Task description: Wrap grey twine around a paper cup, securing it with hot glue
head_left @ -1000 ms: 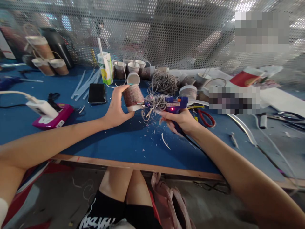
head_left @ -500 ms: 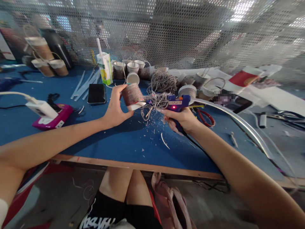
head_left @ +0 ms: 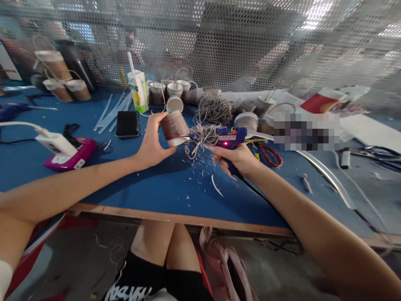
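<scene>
My left hand (head_left: 155,140) grips a small cup wrapped in brown cord (head_left: 174,126), tilted, its white rim toward me. In my right hand (head_left: 236,159) is a blue hot glue gun (head_left: 232,137) with a red light lit. Its nozzle points left and reaches the cord-wrapped side of the cup near the white rim; whether it touches I cannot tell. A clump of grey cord ends (head_left: 206,134) lies around the nozzle. Behind it sits a bigger tangle of grey cord (head_left: 216,108). A clear glue stick (head_left: 326,179) extends behind the gun to the right.
Several cord-wrapped cups (head_left: 174,88) stand at the back, beside a drink carton (head_left: 138,91). A phone (head_left: 127,123), glue sticks (head_left: 108,115) and a purple power strip (head_left: 73,154) lie left. Red-handled pliers (head_left: 271,155) and scissors (head_left: 382,154) are right. Scraps dot the blue table (head_left: 175,192).
The glue gun in my right hand has shifted slightly left and down, its nozzle nearer the cup's side. My left hand and the cup stay almost in place.
</scene>
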`<action>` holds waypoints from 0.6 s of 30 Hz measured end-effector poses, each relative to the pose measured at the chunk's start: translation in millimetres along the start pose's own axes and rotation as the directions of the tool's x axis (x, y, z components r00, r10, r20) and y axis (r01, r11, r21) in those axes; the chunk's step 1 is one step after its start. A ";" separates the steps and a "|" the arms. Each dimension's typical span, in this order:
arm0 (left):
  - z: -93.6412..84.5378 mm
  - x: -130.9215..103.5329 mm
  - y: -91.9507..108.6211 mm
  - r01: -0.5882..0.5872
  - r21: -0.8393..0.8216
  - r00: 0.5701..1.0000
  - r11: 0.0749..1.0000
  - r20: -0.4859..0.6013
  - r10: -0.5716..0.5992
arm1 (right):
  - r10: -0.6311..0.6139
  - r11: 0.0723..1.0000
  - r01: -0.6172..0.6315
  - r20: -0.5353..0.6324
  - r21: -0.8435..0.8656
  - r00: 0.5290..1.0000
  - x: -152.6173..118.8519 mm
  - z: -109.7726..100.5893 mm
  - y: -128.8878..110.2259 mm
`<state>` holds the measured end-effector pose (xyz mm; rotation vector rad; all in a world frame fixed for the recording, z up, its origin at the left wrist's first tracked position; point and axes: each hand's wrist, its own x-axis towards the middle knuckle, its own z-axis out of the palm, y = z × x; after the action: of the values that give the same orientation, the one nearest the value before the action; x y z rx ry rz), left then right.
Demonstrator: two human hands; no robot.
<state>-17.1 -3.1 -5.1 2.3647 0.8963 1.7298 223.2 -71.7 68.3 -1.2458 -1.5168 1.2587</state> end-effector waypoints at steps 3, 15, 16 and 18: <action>-0.5 -0.1 0.2 -0.003 -0.018 1.000 1.000 0.000 0.003 | -0.004 1.000 0.004 -0.021 -0.008 1.000 0.0 -2.5 -0.8; -1.6 -0.6 3.7 0.014 -0.037 1.000 0.999 0.009 -0.014 | 0.065 0.998 -0.066 -0.095 -0.009 0.993 8.0 -12.5 3.3; -1.5 -0.8 3.8 0.015 -0.040 1.000 0.999 0.010 -0.015 | 0.070 0.997 -0.071 -0.104 -0.012 0.992 9.4 -12.8 4.7; -1.0 -1.2 4.1 0.008 -0.057 1.000 0.998 0.008 -0.007 | 0.067 0.997 -0.073 -0.129 -0.036 0.989 13.7 -14.4 8.3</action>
<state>-16.6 -7.4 -4.2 2.3276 0.8420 1.7182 235.7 -55.1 62.7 -1.3897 -1.4237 1.1745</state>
